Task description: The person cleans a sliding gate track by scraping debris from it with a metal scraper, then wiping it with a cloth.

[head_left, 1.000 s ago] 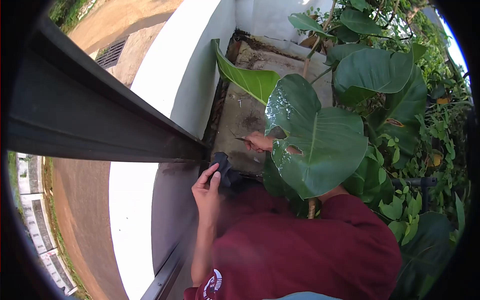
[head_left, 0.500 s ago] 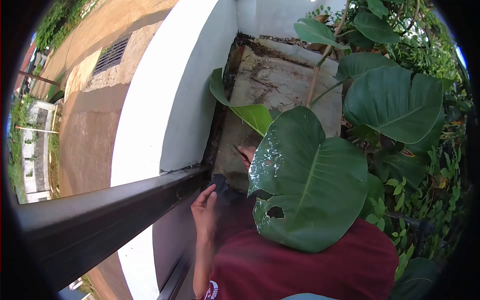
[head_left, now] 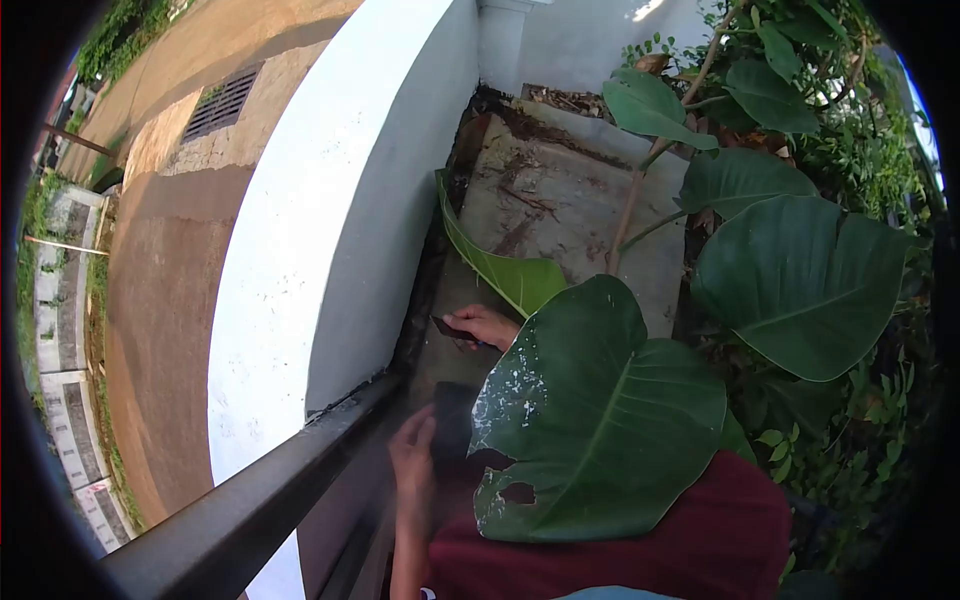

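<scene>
My right hand (head_left: 487,325) reaches out from behind a big green leaf (head_left: 625,420). Its fingers are closed on a small flat dark tool (head_left: 452,328), like a scraper blade, held low over the grey slab (head_left: 540,220). Much of that hand and its arm is hidden by the leaf. Nearer to me, my left hand (head_left: 412,455) is raised beside the metal rail, slightly blurred. Its finger and thumb are bent together at the edge of a limp dark sheet (head_left: 456,410), partly covered by the leaf.
A white wall (head_left: 300,220) and a dark metal rail (head_left: 270,490) run along the left. More large leaves (head_left: 800,285) and a stem (head_left: 628,220) crowd the right. Twigs and dirt (head_left: 525,195) lie on the slab. A road (head_left: 165,260) with a drain grate (head_left: 222,103) lies beyond the wall.
My right hand has come further out from behind the leaf, so the dark tool shows more clearly. My left hand and the leaf sit lower in view as the camera has shifted.
</scene>
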The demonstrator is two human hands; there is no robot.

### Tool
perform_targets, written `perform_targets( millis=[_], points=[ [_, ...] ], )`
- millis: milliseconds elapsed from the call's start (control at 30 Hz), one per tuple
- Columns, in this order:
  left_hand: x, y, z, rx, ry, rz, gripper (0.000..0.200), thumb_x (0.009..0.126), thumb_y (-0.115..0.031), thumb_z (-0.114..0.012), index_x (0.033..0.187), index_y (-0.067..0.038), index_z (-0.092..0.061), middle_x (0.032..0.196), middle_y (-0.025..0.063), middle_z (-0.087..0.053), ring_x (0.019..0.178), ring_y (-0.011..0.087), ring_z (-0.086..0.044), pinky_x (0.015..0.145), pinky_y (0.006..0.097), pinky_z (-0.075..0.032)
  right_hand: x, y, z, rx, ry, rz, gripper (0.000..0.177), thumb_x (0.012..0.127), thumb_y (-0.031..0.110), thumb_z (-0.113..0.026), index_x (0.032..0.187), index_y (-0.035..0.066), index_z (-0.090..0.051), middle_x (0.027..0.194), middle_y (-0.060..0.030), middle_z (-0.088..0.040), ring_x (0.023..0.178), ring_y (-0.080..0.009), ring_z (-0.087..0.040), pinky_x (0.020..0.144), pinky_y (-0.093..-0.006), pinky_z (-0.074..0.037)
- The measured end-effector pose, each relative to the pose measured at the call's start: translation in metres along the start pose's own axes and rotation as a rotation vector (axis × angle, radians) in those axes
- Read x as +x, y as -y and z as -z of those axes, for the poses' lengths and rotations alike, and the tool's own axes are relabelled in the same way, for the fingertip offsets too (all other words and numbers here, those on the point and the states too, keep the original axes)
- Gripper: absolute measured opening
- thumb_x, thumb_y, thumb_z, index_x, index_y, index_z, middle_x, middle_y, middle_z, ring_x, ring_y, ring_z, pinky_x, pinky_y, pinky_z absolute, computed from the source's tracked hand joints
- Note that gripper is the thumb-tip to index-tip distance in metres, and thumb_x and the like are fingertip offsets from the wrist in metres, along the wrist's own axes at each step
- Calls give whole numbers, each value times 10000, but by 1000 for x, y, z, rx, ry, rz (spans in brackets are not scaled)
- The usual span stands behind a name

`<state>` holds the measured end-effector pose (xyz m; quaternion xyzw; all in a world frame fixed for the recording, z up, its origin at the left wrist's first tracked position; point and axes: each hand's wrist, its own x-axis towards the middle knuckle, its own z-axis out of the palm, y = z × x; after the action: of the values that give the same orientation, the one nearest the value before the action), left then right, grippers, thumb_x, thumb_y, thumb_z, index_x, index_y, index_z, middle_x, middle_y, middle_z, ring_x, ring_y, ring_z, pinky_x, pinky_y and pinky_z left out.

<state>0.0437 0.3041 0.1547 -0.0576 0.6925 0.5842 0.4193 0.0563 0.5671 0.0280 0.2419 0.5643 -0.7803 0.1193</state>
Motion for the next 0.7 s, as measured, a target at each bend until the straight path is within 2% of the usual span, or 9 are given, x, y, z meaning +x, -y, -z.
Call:
perform_targets(
  millis=[100, 200, 333, 433, 533, 600, 700],
  points=[
    [0, 1, -4, -13, -32, 21, 300, 914, -128, -626, 1171, 21, -663, 1155, 117, -664, 1105, 165, -577, 999, 299, -391, 1, 14, 7, 4, -51, -43, 422, 981, 425, -541, 763, 73, -623, 562, 37, -491, 479, -66, -456, 476, -237, -367],
    [-13, 0, -7, -14, -79, 24, 285, 917, -119, -618, 1166, 8, -669, 1100, 74, -666, 1017, 117, -573, 938, 268, -408, 6, 7, 3, -25, 30, 2, 467, 956, 510, -538, 849, 71, -654, 576, 25, -496, 491, -81, -469, 466, -271, -362],
    [-16, 0, -14, -55, -108, 33, 281, 922, -113, -608, 1169, 6, -668, 1043, 31, -656, 934, 78, -555, 868, 230, -414, 6, 14, -12, -34, 186, 80, 429, 972, 439, -552, 778, 70, -656, 577, 37, -518, 489, -66, -467, 482, -237, -375],
    [-17, 3, -16, -56, -125, 26, 281, 923, -109, -604, 1172, 6, -666, 1032, 23, -653, 921, 70, -550, 855, 221, -414, 7, 12, -9, -38, 170, 99, 429, 961, 447, -570, 801, 63, -678, 594, 34, -537, 499, -69, -479, 493, -238, -388],
    [-17, 2, -16, -55, -130, 40, 287, 924, -103, -600, 1182, 9, -657, 1048, 32, -657, 948, 80, -559, 880, 231, -417, 6, 15, 11, 39, 21, 77, 432, 949, 450, -589, 799, 57, -681, 614, 28, -554, 510, -74, -491, 499, -244, -395],
    [-20, 3, -19, -74, -135, 47, 292, 924, -97, -599, 1190, 12, -650, 1064, 42, -661, 972, 88, -569, 903, 241, -419, 11, 3, 31, -26, -68, 86, 434, 945, 442, -603, 764, 53, -666, 607, 20, -547, 517, -88, -501, 503, -251, -397],
    [-17, 6, -20, -122, -168, 17, 304, 921, -77, -601, 1207, 23, -630, 1098, 73, -665, 1009, 101, -591, 928, 245, -429, 5, 2, 50, -12, -116, 29, 448, 963, 424, -578, 735, 44, -644, 592, 3, -532, 530, -91, -503, 523, -261, -411]
  ],
)
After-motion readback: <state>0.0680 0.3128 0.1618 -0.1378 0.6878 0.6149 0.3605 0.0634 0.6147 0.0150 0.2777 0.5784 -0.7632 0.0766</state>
